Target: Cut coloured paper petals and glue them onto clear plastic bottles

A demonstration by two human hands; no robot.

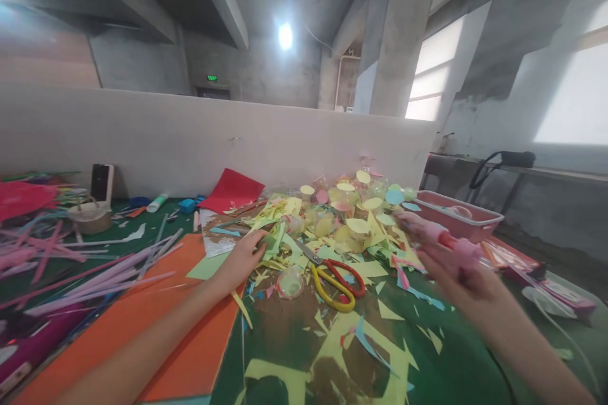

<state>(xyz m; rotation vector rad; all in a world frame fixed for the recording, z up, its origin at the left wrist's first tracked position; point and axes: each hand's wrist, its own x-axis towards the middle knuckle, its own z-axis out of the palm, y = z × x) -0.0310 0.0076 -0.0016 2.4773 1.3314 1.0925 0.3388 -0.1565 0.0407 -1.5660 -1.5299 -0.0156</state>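
My right hand (468, 275) is closed round a pink glue gun (449, 243), blurred, over the right side of the table. My left hand (244, 256) reaches to the edge of the paper scraps, its fingers bent together beside a green paper piece (272, 244); what they pinch, if anything, is hidden. Between my hands lie scissors (335, 278) with one yellow and one red handle loop. A clear plastic cup (289, 283) with a reddish rim rests near them. Behind, several clear cups (342, 237) with round paper pieces are heaped together.
Orange sheets (190, 323) and purple strips (109, 281) cover the left side. Cut yellow paper (280, 373) lies in front. A red sheet (232, 190), a pink basket (458, 215) and a phone (101, 183) are at the back, before a low white partition (142, 139).
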